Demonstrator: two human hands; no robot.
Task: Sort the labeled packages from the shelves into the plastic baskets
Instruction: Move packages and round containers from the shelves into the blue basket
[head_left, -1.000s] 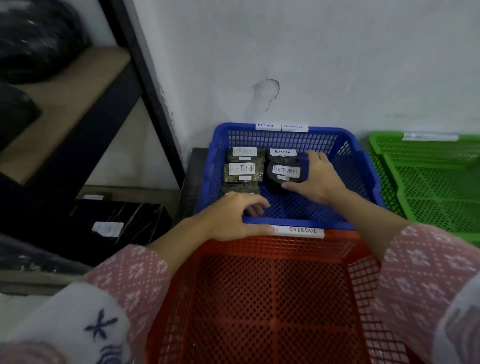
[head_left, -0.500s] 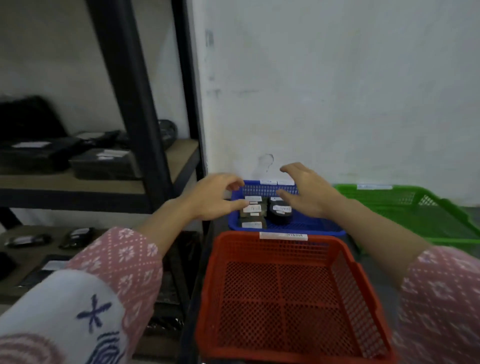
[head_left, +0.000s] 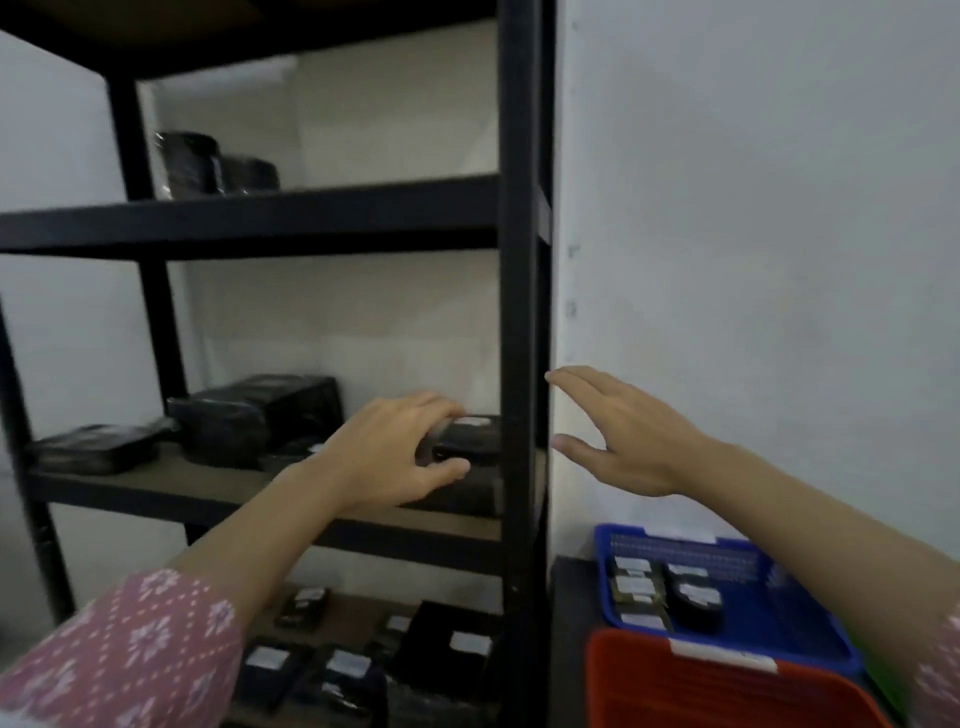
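A small black package with a white label (head_left: 470, 435) lies on top of another black package (head_left: 462, 493) at the right end of the middle shelf (head_left: 208, 480). My left hand (head_left: 387, 452) grips its left end, fingers over the top and thumb underneath. To the right of the shelf post, my right hand (head_left: 626, 436) hovers with straight fingers and holds nothing. Down at the lower right stands the blue basket (head_left: 800, 631) with several labeled packages (head_left: 693, 597) inside. In front of it is the red basket (head_left: 727, 691).
The black upright post (head_left: 519, 338) stands between my hands. A big black parcel (head_left: 260, 415) and a flat one (head_left: 93, 449) share the middle shelf. More labeled packages (head_left: 337, 665) lie on the shelf below and dark parcels (head_left: 208, 163) on the one above.
My view swung up and left from the baskets to the shelves. Both hands left the blue basket; the left reached onto the middle shelf and took hold of a small package.
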